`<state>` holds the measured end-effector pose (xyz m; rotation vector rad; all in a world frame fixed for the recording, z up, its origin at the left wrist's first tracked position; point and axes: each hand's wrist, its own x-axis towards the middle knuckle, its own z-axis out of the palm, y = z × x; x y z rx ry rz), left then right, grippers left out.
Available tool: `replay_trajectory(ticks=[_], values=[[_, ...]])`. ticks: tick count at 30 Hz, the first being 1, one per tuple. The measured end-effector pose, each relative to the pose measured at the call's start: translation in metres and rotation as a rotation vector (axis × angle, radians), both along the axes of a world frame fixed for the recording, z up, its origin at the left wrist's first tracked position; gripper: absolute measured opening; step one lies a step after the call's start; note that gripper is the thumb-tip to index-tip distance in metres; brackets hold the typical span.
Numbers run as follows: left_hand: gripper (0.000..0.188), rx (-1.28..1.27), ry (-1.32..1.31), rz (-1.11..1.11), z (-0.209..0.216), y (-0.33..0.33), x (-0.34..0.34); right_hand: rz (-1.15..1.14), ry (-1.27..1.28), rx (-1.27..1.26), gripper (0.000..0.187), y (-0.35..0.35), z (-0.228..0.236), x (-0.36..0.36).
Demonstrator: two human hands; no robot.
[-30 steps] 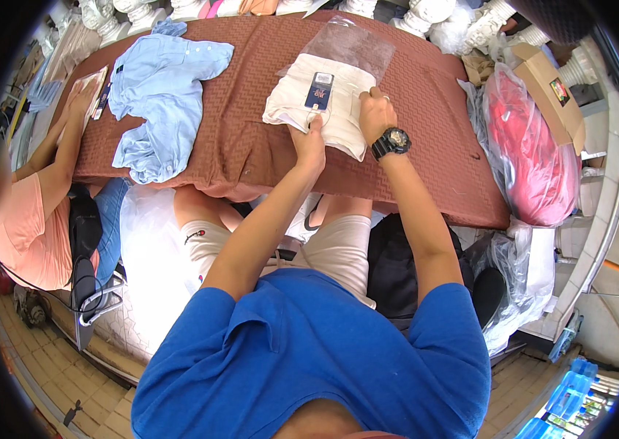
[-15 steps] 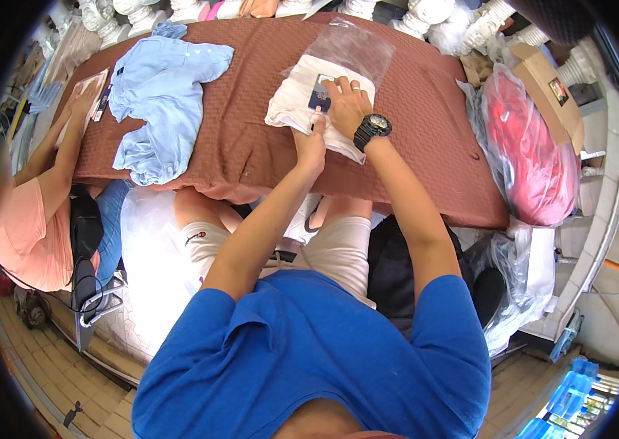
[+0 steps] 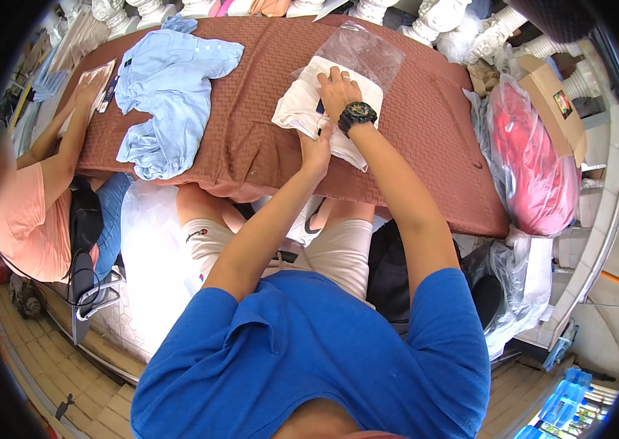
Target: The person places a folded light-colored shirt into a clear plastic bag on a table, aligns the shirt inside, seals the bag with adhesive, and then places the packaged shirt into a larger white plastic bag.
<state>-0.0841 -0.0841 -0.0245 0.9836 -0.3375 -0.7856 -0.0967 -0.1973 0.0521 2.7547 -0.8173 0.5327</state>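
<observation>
A folded off-white garment (image 3: pixel 291 106) lies on the brown-covered table in front of me, with a clear plastic bag (image 3: pixel 372 51) spread at its far end. My left hand (image 3: pixel 315 152) pinches the near edge of the garment, thumb on top and fingers underneath, partly hidden. Palm down, my right hand (image 3: pixel 339 95) rests on the garment with its fingers stretched out. A dark navy tag (image 3: pixel 320 107) is mostly covered by this hand; only a sliver shows. A black watch (image 3: pixel 357 115) is on my right wrist.
Left of the garment lies a rumpled light-blue shirt (image 3: pixel 170 95) on the brown tablecloth (image 3: pixel 251 146). Farther left, a seated co-worker (image 3: pixel 28 219) has hands on another folded piece. Plastic-wrapped red goods (image 3: pixel 525 161) and a cardboard box (image 3: pixel 554 102) stand beside the table's right end.
My right hand has slid left over the navy tag, which showed plainly before. My left hand still grips the near edge. The whole view has shifted slightly.
</observation>
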Motion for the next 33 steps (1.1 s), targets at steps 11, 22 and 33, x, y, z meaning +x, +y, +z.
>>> replay_trajectory(ticks=[11,22,33], values=[[0.071,0.002,-0.140,-0.050,0.008,0.008,0.009,0.092,-0.113,0.197,0.029,0.032,0.023,-0.010],[0.071,-0.095,0.013,0.032,-0.005,-0.016,0.038,-0.061,-0.454,0.301,0.045,0.040,0.034,-0.072],[0.079,-0.104,0.069,-0.035,-0.008,-0.014,0.038,0.028,-0.435,0.441,0.033,0.007,-0.009,-0.142]])
